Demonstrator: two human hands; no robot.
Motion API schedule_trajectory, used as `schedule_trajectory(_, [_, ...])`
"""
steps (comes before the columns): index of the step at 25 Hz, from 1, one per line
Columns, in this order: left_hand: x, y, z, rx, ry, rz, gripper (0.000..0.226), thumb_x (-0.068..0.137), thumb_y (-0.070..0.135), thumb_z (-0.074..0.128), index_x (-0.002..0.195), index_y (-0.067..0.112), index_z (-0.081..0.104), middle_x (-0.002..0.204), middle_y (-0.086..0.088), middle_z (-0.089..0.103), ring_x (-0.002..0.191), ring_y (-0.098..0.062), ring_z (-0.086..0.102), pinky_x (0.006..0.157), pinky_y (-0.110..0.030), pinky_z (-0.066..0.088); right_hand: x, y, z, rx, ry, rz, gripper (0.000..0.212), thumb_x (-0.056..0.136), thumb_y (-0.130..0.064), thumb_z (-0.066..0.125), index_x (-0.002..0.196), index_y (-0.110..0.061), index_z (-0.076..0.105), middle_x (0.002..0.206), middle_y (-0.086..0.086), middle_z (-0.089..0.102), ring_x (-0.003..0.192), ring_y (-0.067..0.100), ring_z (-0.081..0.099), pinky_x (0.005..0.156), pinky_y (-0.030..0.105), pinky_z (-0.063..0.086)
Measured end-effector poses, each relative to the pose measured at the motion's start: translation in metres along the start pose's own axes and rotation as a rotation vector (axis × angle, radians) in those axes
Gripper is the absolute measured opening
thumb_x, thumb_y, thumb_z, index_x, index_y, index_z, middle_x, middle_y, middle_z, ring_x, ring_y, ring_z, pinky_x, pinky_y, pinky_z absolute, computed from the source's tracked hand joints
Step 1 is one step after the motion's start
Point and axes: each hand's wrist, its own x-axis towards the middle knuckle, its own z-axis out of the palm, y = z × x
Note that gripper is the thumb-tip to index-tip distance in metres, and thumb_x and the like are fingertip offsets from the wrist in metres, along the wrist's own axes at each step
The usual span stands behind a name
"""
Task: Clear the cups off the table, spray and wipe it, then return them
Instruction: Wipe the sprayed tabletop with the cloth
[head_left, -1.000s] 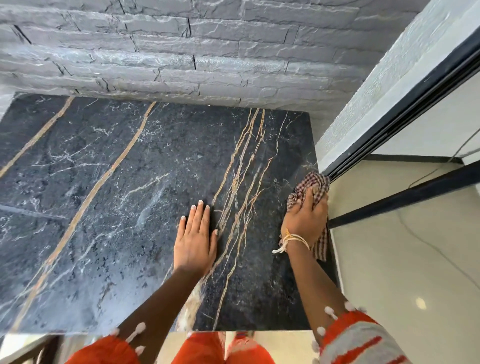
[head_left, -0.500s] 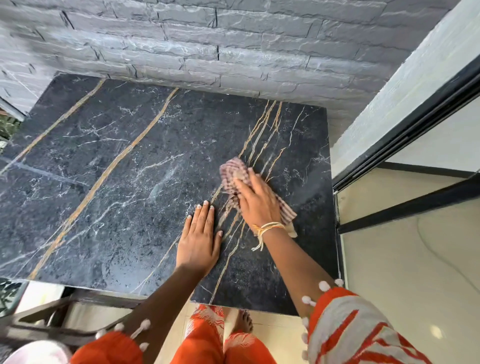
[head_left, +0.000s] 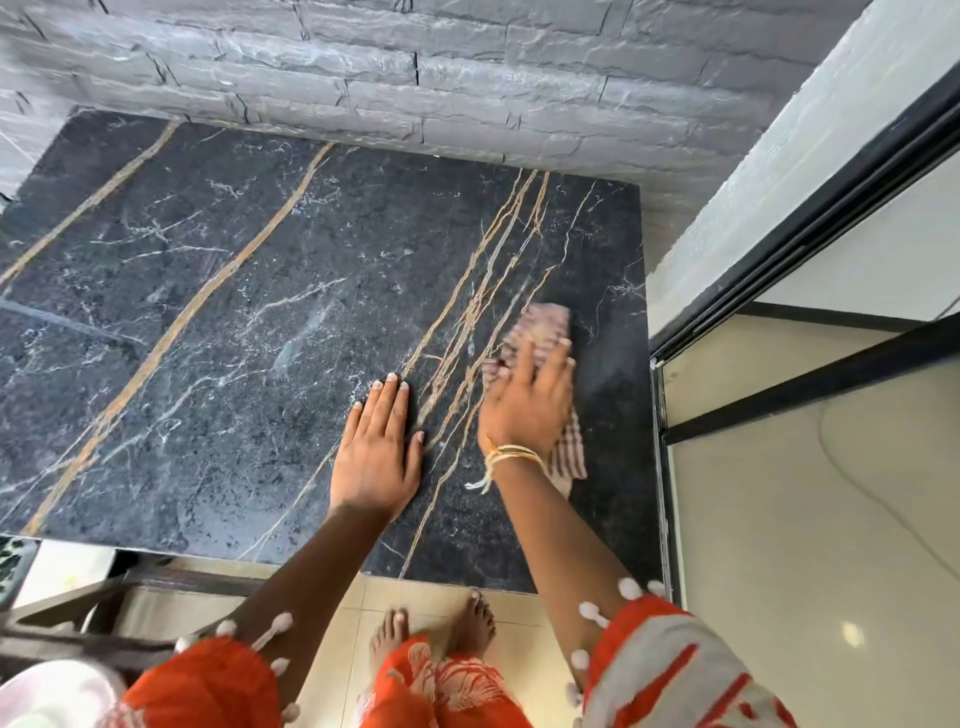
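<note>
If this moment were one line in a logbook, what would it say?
stage: wiping | right hand: presses checked cloth on table | left hand: flat on table | cups: none visible

Head camera looks steeply down, close over the table (head_left: 218, 322).

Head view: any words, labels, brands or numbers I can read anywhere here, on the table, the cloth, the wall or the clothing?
None: no readable text in this view.
The dark marble table carries only veins, no lettering.
The checked cloth under the right hand is blurred, showing only a pattern.
The left hand lies flat on the table.
The stone wall and orange sleeves show no writing.
</note>
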Motion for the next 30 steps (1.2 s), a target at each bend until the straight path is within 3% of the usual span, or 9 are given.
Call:
schedule_trajectory(3, [0.000,-0.003,0.002,-0.012,0.008,0.003,0.064,0.097,0.041,0.022,0.153,0.012,0.019,0.161,-0.004,0.012,0.149,-0.017,0.009,0.122,-0.037,0.009,-0.024,-0.031,0.021,-0.029,-0.067,-0.465,0.051,0.097,-0.034,0.040,0.147,-0.028,0.033,0.159,0.012,0.017,0.143,0.037,0.025,0.116,0.050,0.027])
schedule_trajectory(5, [-0.001,-0.003,0.004,-0.009,-0.005,0.006,0.064,0.097,0.042,0.023,0.153,0.011,0.020,0.161,-0.005,0.013,0.149,-0.018,0.008,0.122,-0.037,0.008,-0.030,-0.024,0.023,-0.031,-0.104,-0.595,0.048,0.097,-0.031,0.042,0.145,-0.032,0.037,0.158,0.009,0.023,0.142,0.034,0.030,0.114,0.048,0.031])
schedule_trajectory(7, [-0.001,-0.003,0.004,0.012,-0.004,0.010,0.065,0.097,0.044,0.018,0.154,0.012,0.015,0.162,-0.005,0.010,0.149,-0.019,0.006,0.122,-0.038,0.008,-0.018,-0.007,0.013,-0.037,-0.071,-0.500,0.047,0.097,-0.030,0.043,0.144,-0.033,0.038,0.159,0.008,0.022,0.141,0.034,0.031,0.114,0.049,0.031])
schedule_trajectory(11, [-0.002,-0.006,0.002,0.030,-0.021,0.045,0.066,0.096,0.046,0.010,0.154,0.014,0.011,0.162,-0.004,0.006,0.150,-0.019,0.005,0.122,-0.040,0.007,-0.004,0.057,-0.015,-0.014,0.054,0.006,0.052,0.097,-0.030,0.043,0.147,-0.032,0.031,0.160,0.009,0.014,0.143,0.035,0.025,0.116,0.050,0.025])
schedule_trajectory(14, [-0.010,0.003,-0.005,0.014,-0.001,0.097,0.065,0.096,0.046,0.009,0.154,0.017,0.014,0.162,-0.001,0.007,0.149,-0.016,0.004,0.122,-0.040,0.006,-0.045,0.104,-0.024,0.001,0.147,0.173,0.054,0.096,-0.030,0.043,0.149,-0.029,0.030,0.160,0.010,0.015,0.141,0.036,0.028,0.114,0.051,0.029])
schedule_trajectory(19, [-0.053,0.001,-0.005,-0.037,0.022,0.085,0.062,0.096,0.042,0.015,0.154,0.018,0.016,0.161,0.000,0.011,0.149,-0.016,0.006,0.121,-0.038,0.005,-0.083,0.051,-0.012,0.100,0.136,0.390,0.061,0.091,-0.026,0.046,0.149,-0.022,0.029,0.159,0.017,0.012,0.143,0.040,0.021,0.117,0.049,0.021])
schedule_trajectory(26, [-0.075,-0.018,0.006,0.042,-0.020,0.078,0.063,0.096,0.037,0.014,0.153,0.012,0.017,0.162,-0.003,0.007,0.149,-0.018,0.006,0.121,-0.043,0.012,-0.138,0.006,0.017,-0.046,-0.067,-0.483,0.053,0.093,-0.032,0.036,0.145,-0.026,0.039,0.157,0.012,0.026,0.141,0.033,0.032,0.114,0.046,0.030])
schedule_trajectory(28, [-0.074,-0.017,0.006,0.036,-0.023,0.076,0.063,0.096,0.038,0.014,0.153,0.012,0.016,0.162,-0.002,0.008,0.149,-0.018,0.006,0.121,-0.043,0.012,-0.129,0.023,0.009,-0.086,-0.066,-0.537,0.051,0.094,-0.030,0.038,0.145,-0.027,0.037,0.157,0.010,0.027,0.141,0.032,0.032,0.114,0.045,0.031])
schedule_trajectory(30, [-0.075,-0.017,0.006,0.041,-0.030,0.085,0.063,0.096,0.039,0.011,0.154,0.014,0.011,0.162,-0.001,0.005,0.149,-0.017,0.004,0.121,-0.042,0.010,-0.116,0.049,0.000,-0.099,-0.037,-0.392,0.052,0.096,-0.030,0.038,0.147,-0.029,0.032,0.158,0.010,0.023,0.142,0.033,0.030,0.114,0.049,0.031])
